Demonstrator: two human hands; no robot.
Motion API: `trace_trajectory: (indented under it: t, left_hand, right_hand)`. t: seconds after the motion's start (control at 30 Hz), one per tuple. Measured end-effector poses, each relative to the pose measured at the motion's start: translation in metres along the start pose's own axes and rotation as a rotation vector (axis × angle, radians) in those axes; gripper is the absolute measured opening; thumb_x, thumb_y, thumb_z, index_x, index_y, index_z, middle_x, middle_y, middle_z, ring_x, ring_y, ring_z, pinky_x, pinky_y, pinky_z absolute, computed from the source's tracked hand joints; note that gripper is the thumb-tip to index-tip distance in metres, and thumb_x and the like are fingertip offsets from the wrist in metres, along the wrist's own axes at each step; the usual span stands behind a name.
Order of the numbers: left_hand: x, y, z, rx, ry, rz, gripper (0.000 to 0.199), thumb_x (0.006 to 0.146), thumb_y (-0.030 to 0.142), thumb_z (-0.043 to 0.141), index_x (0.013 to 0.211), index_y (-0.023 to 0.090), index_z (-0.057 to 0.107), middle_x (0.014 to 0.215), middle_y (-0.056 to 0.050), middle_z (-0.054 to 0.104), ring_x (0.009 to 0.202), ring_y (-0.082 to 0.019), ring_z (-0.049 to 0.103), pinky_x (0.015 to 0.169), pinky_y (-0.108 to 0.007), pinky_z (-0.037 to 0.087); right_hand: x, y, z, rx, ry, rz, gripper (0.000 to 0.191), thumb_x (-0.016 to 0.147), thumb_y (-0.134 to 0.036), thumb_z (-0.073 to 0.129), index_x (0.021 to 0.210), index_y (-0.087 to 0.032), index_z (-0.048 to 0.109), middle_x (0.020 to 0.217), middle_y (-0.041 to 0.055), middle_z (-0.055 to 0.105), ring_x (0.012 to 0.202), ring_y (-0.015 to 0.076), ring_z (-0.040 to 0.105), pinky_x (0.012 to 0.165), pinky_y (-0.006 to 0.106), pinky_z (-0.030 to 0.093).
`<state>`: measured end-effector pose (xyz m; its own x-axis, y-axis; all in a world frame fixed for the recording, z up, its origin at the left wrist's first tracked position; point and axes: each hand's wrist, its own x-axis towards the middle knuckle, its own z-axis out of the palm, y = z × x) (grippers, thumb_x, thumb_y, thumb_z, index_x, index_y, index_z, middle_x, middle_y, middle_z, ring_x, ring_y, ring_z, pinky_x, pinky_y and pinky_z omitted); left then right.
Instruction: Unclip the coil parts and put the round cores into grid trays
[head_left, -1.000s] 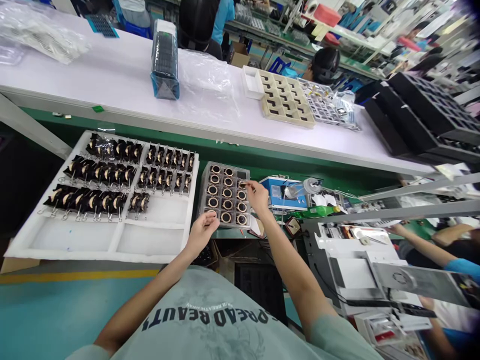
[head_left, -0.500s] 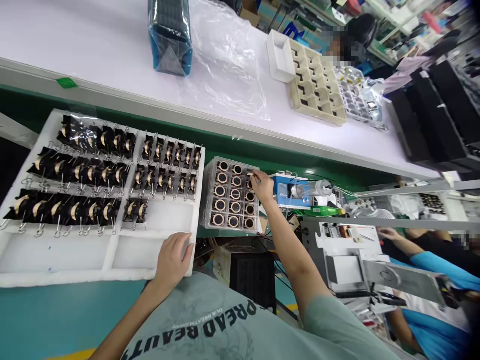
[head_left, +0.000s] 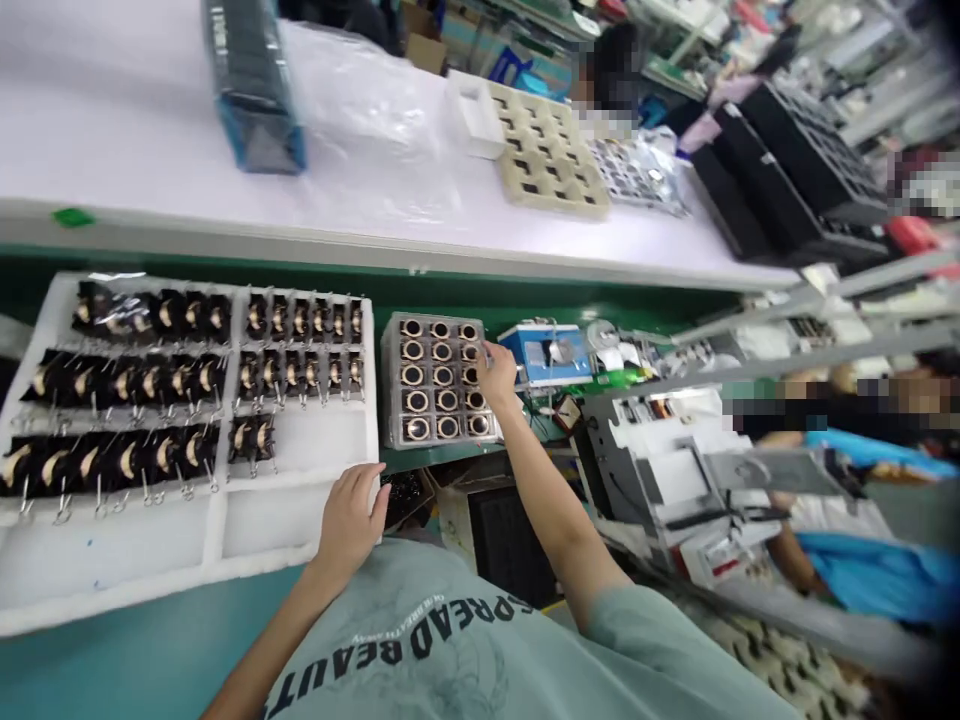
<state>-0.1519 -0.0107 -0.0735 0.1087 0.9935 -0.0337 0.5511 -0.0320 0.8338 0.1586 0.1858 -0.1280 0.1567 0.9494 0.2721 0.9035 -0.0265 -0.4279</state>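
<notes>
My left hand (head_left: 351,515) lies on the near right rim of a white foam tray (head_left: 216,525), its fingers loosely stretched and holding nothing. Rows of black pieces with gold curved parts (head_left: 127,460), gripped by metal-handled binder clips, fill much of that tray. To its right is a clear plastic compartment tray (head_left: 384,385) of round parts with gold rims and dark centres (head_left: 442,375). My right hand (head_left: 496,375) is at this tray's right column, near the upper cells. Its fingers are pinched together; whatever they hold is too small and blurred to make out.
A blue device (head_left: 551,352) stands right of the clear tray, with a green bottle (head_left: 619,378) beside it. Along the raised white shelf (head_left: 360,215) are a wrapped black stack (head_left: 255,90), a beige compartment tray (head_left: 551,150) and black boxes (head_left: 780,170). Another person's blue sleeve (head_left: 870,570) shows at right.
The whole view has swung, shifting the scene leftward. My right hand has moved slightly down the clear tray's right column, uncovering the top cell's round part. My left hand stays at the foam tray's rim.
</notes>
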Motion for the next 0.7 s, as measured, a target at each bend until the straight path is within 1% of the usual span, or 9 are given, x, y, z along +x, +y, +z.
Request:
trace_trajectory:
  t: [0.13,0.23,0.3,0.33,0.4,0.47,0.53,0.6,0.7]
  left_hand:
    - [0.012,0.025,0.024,0.03,-0.101,0.073,0.028,0.091,0.039,0.055,0.112,0.023,0.067,0.115,-0.012,0.07,0.112,-0.031,0.062,0.103,-0.045,0.044]
    - [0.024,0.049,0.059,0.091,-0.263,0.19,0.033,0.091,0.043,0.054,0.113,0.022,0.065,0.117,-0.013,0.069,0.114,-0.031,0.061,0.101,-0.046,0.046]
    - [0.031,0.068,0.088,0.142,-0.394,0.275,0.035,0.09,0.046,0.053,0.114,0.022,0.064,0.118,-0.014,0.068,0.114,-0.032,0.062,0.099,-0.046,0.047]
    - [0.034,0.079,0.104,0.173,-0.458,0.311,0.036,0.09,0.047,0.052,0.114,0.022,0.064,0.119,-0.014,0.068,0.114,-0.032,0.062,0.099,-0.046,0.048]
    - [0.039,0.103,0.135,0.233,-0.565,0.377,0.038,0.09,0.049,0.051,0.114,0.022,0.063,0.119,-0.015,0.067,0.113,-0.033,0.063,0.097,-0.047,0.049]
    - [0.039,0.128,0.163,0.275,-0.657,0.446,0.04,0.09,0.05,0.05,0.114,0.021,0.063,0.12,-0.016,0.067,0.113,-0.034,0.063,0.096,-0.048,0.05]
    - [0.037,0.154,0.187,0.289,-0.737,0.527,0.041,0.09,0.049,0.05,0.116,0.02,0.063,0.121,-0.016,0.067,0.114,-0.034,0.063,0.098,-0.049,0.049]
    - [0.035,0.176,0.205,0.29,-0.8,0.6,0.041,0.091,0.048,0.05,0.118,0.019,0.062,0.122,-0.016,0.067,0.116,-0.033,0.062,0.1,-0.048,0.049]
    - [0.035,0.197,0.222,0.306,-0.837,0.653,0.042,0.091,0.048,0.049,0.119,0.019,0.062,0.124,-0.016,0.066,0.117,-0.032,0.062,0.102,-0.048,0.048]
  right_hand:
    - [-0.144,0.022,-0.025,0.135,0.055,0.15,0.037,0.097,-0.029,0.04,0.117,-0.018,0.069,0.112,0.014,0.072,0.107,0.025,0.065,0.099,0.042,0.051]
    - [-0.267,0.047,-0.041,0.211,0.038,0.323,0.034,0.093,-0.025,0.043,0.111,-0.027,0.071,0.106,0.0078,0.074,0.1,0.0236,0.068,0.091,0.042,0.056]
    - [-0.331,0.074,-0.06,0.213,0.13,0.469,0.032,0.09,-0.026,0.047,0.11,-0.031,0.07,0.105,0.0052,0.074,0.099,0.0242,0.069,0.088,0.043,0.058]
    - [-0.357,0.093,-0.075,0.181,0.241,0.587,0.031,0.088,-0.027,0.048,0.109,-0.03,0.07,0.105,0.0059,0.073,0.098,0.0249,0.069,0.087,0.044,0.058]
    - [-0.398,0.138,-0.121,0.053,0.555,0.906,0.033,0.086,-0.03,0.047,0.11,-0.024,0.068,0.106,0.0114,0.071,0.094,0.0264,0.068,0.082,0.044,0.058]
    - [-0.432,0.188,-0.184,-0.139,0.905,1.245,0.041,0.086,-0.032,0.044,0.118,-0.017,0.065,0.109,0.0174,0.068,0.093,0.0275,0.065,0.083,0.046,0.056]
    - [-0.459,0.239,-0.251,-0.322,1.15,1.478,0.048,0.086,-0.029,0.044,0.126,-0.008,0.06,0.113,0.0228,0.065,0.097,0.0284,0.064,0.09,0.047,0.052]
    - [-0.479,0.283,-0.31,-0.422,1.202,1.582,0.05,0.084,-0.025,0.049,0.129,-0.004,0.06,0.116,0.0249,0.064,0.106,0.0295,0.061,0.097,0.045,0.047]
    - [-0.496,0.332,-0.368,-0.373,1.05,1.731,0.041,0.083,-0.021,0.058,0.119,-0.006,0.069,0.114,0.0261,0.067,0.112,0.0322,0.06,0.098,0.045,0.046]
